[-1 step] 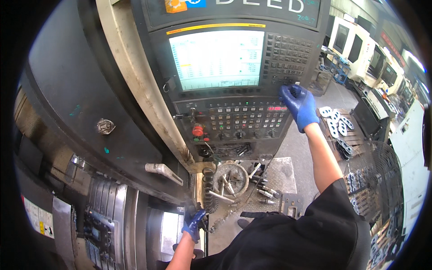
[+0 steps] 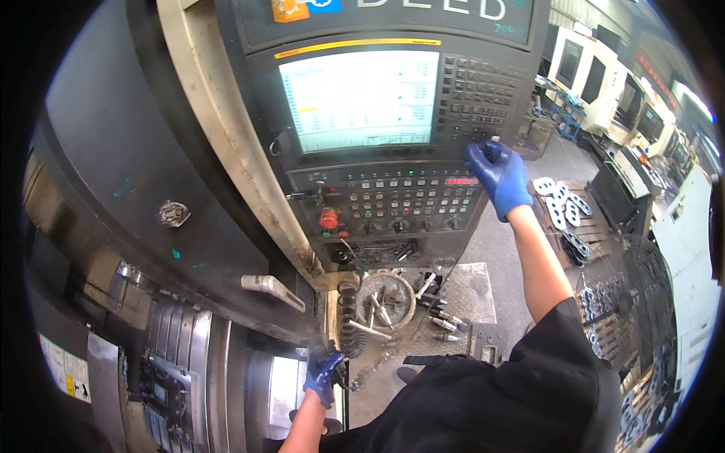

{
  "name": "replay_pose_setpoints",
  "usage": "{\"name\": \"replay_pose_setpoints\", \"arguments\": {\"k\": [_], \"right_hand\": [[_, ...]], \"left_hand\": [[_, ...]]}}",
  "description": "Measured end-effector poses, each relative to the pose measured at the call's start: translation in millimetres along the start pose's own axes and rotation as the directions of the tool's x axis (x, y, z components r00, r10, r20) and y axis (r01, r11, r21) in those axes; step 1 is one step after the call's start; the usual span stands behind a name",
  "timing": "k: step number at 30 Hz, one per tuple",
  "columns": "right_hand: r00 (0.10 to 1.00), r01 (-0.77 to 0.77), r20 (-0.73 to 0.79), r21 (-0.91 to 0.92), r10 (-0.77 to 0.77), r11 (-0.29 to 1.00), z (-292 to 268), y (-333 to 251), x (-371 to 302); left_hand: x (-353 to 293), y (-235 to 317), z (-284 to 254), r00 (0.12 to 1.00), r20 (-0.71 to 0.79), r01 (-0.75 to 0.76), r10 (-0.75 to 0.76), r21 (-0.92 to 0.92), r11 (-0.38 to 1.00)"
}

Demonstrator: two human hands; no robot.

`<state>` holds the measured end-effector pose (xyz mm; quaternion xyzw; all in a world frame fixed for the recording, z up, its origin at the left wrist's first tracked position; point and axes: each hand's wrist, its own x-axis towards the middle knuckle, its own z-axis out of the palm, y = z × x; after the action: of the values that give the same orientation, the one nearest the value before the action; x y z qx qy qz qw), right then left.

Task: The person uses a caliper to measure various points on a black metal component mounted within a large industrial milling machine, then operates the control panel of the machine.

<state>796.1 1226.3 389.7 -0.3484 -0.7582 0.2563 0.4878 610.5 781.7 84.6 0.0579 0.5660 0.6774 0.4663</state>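
My right hand [image 2: 498,177], in a blue coated glove, is at the lower right of the keypad [image 2: 474,90] on a dark machine control panel. Its fingers are curled in, their tips against the panel, and no object shows in them. Left of it glows the screen [image 2: 359,102]; below are rows of small buttons [image 2: 408,198] and a red emergency stop knob [image 2: 328,219]. Low down, my left hand [image 2: 323,377], gloved too, is closed around a dark thing beside a black coiled hose [image 2: 349,321]. My glove hides most of that thing.
A machine door with a pale handle [image 2: 273,291] stands at the left. Beneath the panel are a round tray [image 2: 404,281] and several metal tool holders [image 2: 447,323]. To the right are flat metal plates [image 2: 560,202] on a pallet and a caged fan [image 2: 634,302].
The whole view has shifted slightly, with the panel a little further left and up. Both hands keep their places and grips.
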Motion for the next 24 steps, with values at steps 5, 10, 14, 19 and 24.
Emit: {"name": "replay_pose_setpoints", "arguments": {"k": [5,10,14,19,24], "right_hand": [[1.000,0.010,-0.010,0.019,-0.010,1.000,1,10,3],[0.997,-0.066,-0.023,0.063,0.067,0.996,-12,1,9],[0.999,-0.049,-0.024,-0.010,0.048,0.999,-13,1,5],[0.998,-0.045,-0.035,-0.001,0.045,0.999,-9,11,4],[1.000,-0.019,-0.012,0.094,0.021,0.995,-4,18,2]], "left_hand": [[3,0,2,0.989,-0.120,0.083,-0.090,-0.063,0.995],[-29,45,42,0.990,-0.111,0.093,-0.090,0.026,0.995],[-28,44,41,0.992,-0.103,0.078,-0.071,0.065,0.995],[-15,30,32,0.987,-0.120,0.107,-0.106,0.003,0.994],[-17,26,26,0.994,-0.107,0.045,-0.037,0.067,0.997]]}}
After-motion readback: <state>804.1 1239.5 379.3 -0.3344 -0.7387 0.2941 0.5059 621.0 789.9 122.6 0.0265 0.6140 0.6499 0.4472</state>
